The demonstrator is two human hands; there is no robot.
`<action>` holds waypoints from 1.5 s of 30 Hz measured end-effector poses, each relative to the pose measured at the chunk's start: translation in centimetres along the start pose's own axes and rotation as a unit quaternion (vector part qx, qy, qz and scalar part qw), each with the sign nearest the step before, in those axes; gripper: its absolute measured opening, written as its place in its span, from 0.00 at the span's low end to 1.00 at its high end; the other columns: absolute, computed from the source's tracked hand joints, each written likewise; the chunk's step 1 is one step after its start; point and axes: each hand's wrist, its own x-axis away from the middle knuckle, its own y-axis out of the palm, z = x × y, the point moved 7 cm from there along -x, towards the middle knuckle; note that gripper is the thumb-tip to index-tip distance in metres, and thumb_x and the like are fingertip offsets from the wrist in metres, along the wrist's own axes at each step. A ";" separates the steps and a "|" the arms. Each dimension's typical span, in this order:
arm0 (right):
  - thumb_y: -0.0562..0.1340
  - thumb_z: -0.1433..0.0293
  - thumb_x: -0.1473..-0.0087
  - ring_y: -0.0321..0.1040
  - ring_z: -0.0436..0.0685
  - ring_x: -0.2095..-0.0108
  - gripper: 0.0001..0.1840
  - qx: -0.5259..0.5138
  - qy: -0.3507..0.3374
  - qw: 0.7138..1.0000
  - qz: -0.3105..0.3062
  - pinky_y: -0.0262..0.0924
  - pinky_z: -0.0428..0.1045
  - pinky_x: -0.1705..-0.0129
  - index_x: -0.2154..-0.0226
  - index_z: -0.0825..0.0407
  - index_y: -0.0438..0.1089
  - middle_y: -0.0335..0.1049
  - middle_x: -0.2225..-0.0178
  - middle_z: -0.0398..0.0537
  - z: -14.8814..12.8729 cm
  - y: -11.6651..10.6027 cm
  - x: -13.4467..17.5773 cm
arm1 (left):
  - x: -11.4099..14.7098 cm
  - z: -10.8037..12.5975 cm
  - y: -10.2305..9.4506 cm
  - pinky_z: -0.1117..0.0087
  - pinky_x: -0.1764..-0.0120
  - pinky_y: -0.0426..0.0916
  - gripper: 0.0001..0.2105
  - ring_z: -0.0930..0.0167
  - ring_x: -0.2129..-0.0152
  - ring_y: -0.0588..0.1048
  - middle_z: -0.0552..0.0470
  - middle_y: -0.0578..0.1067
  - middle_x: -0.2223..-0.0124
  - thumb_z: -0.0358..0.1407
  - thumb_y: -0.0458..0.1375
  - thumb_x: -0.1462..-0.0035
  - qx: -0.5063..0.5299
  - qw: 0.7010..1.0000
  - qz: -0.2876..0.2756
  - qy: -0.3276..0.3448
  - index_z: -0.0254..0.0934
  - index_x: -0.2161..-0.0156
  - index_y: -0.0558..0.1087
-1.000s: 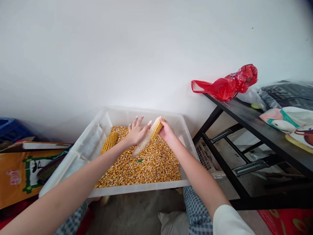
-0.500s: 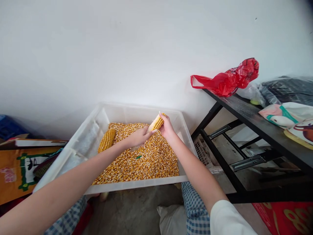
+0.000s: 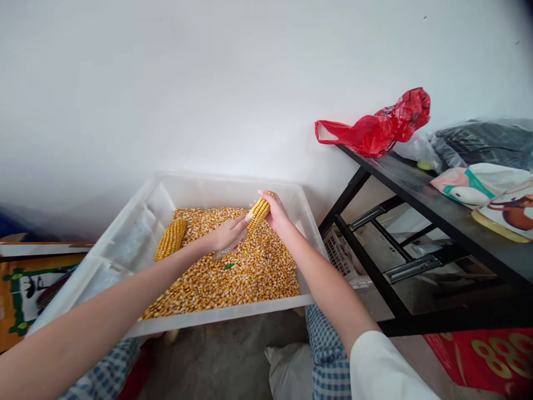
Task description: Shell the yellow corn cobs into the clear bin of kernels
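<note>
My right hand (image 3: 275, 212) is closed around the upper end of an ear of corn (image 3: 260, 211), its yellow kernels facing up. Against the lower end of that ear, my left hand (image 3: 231, 232) presses with its thumb and fingers. A pale bare cob (image 3: 225, 254) shows beneath the left palm; whether it is held or lies on the kernels I cannot tell. Both hands are over loose corn kernels (image 3: 250, 280) in a translucent plastic bin (image 3: 266, 304). Another full ear of corn (image 3: 171, 239) lies at the left on the kernels. A small green piece (image 3: 229, 266) sits among them.
A black table (image 3: 441, 200) stands at the right, with a red plastic bag (image 3: 375, 130) and other bags on it. Below is a white basket (image 3: 339, 253). A printed cardboard box (image 3: 16, 300) is at the left. The white wall (image 3: 208, 83) rises behind the bin.
The ear has turned: its pale stripped side showed before, now rows of yellow kernels do. The bare cob under my left hand shows more. The whole view has shifted slightly.
</note>
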 end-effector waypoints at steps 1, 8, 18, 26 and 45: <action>0.66 0.63 0.62 0.61 0.45 0.78 0.17 0.007 -0.001 1.000 0.006 0.59 0.42 0.76 0.68 0.49 0.61 0.62 0.75 0.36 0.1 -0.2 -0.1 | 0.0 0.0 0.0 0.72 0.72 0.64 0.22 0.65 0.74 0.72 0.53 0.71 0.77 0.52 0.52 0.50 0.008 1.000 0.002 -0.008 0.36 0.60 0.71; 0.66 0.63 0.65 0.59 0.45 0.78 0.18 0.021 -0.003 0.998 0.056 0.55 0.41 0.78 0.69 0.50 0.62 0.62 0.76 0.36 1.2 -1.3 -0.5 | -0.3 -0.5 0.0 0.70 0.71 0.64 0.22 0.66 0.79 0.71 0.53 0.70 0.80 0.54 0.48 0.49 -0.044 0.999 0.006 0.001 0.36 0.66 0.72; 0.65 0.64 0.64 0.60 0.46 0.78 0.16 0.006 -0.006 0.995 0.100 0.57 0.42 0.76 0.71 0.50 0.61 0.60 0.78 0.35 1.5 -1.8 -0.4 | -1.5 -4.0 -0.4 0.70 0.82 0.60 0.24 0.68 0.87 0.68 0.50 0.70 0.81 0.54 0.42 0.46 0.035 0.992 0.014 -0.124 0.36 0.75 0.67; 0.66 0.63 0.64 0.60 0.46 0.77 0.19 0.016 0.002 0.996 0.085 0.56 0.42 0.77 0.69 0.49 0.61 0.62 0.76 0.36 1.4 0.0 0.8 | -1.8 -1.7 -1.9 0.71 0.70 0.63 0.26 0.66 0.73 0.70 0.51 0.73 0.74 0.56 0.45 0.48 -0.116 0.992 0.048 -0.008 0.35 0.73 0.72; 0.65 0.63 0.63 0.60 0.46 0.76 0.17 0.056 -0.009 0.995 0.086 0.56 0.42 0.75 0.70 0.50 0.60 0.60 0.76 0.36 0.8 0.5 1.5 | -0.5 -1.3 1.2 0.71 0.81 0.65 0.26 0.69 0.81 0.69 0.50 0.70 0.74 0.55 0.44 0.46 0.077 0.997 -0.003 -0.032 0.36 0.55 0.69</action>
